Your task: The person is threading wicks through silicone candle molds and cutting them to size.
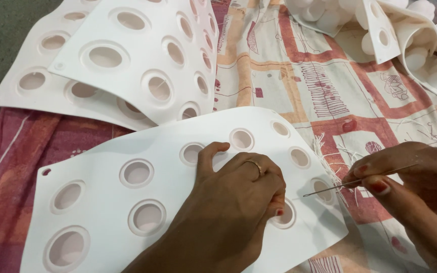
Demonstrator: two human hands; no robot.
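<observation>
On a patterned cloth (330, 91) of cream, orange and maroon lies a white sheet (178, 202) moulded with round cup holes, and the left hand (233, 202) presses flat on it, palm down, fingers curled at the sheet's near right edge, thumb stretched up toward one hole. A ring (257, 167) sits on one finger of that hand. The fingertips rest just beside a hole (285, 216) close to the sheet's right corner. The right hand (410, 177), at the right edge of the view, pinches a thin needle (350, 186) between thumb and fingers; the needle lies nearly level, its tip pointing left and reaching the sheet's right border near another hole (322, 189). White thread strands (330, 159) fray out over the cloth just above the needle (whether any runs through the needle cannot be told). Behind, at upper left, two more sheets (127, 60) of the same kind lie stacked and bowed, one overlapping the other. At upper right a heap of further white moulded pieces (410, 40) lies folded, its rounded cups facing outward.
</observation>
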